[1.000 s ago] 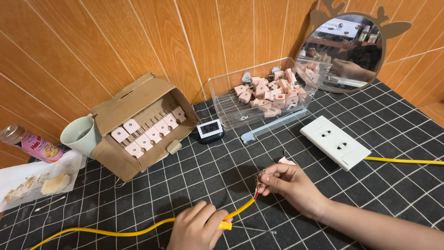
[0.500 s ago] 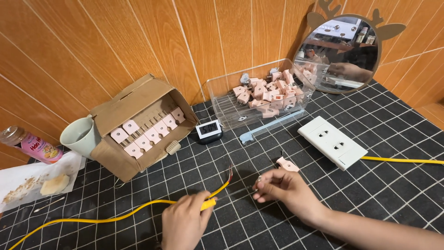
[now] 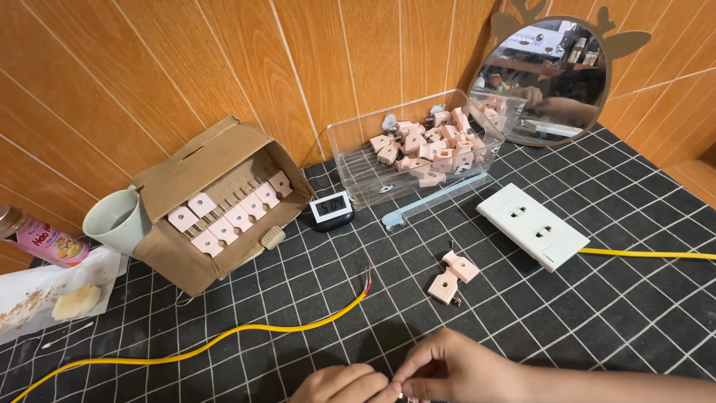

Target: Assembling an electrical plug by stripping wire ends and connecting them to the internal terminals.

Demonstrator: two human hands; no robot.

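- A home work corner is suggested by wood-panelled walls [image 3: 246, 67] and a deer-shaped mirror [image 3: 552, 78].
- Small-scale assembly is shown by a clear bin of pink plugs [image 3: 418, 145], a cardboard box [image 3: 216, 201] and a socket plate [image 3: 532, 225] on the gridded tabletop [image 3: 634, 298].

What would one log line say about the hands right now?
left hand: fingertips meeting right hand, item between them too small to tell | yellow cable: loose on mat | pink plug halves: apart, untouched

hands [image 3: 395, 380] pinched together | yellow cable [image 3: 224, 339] loose | pink plug [image 3: 451, 276] beside
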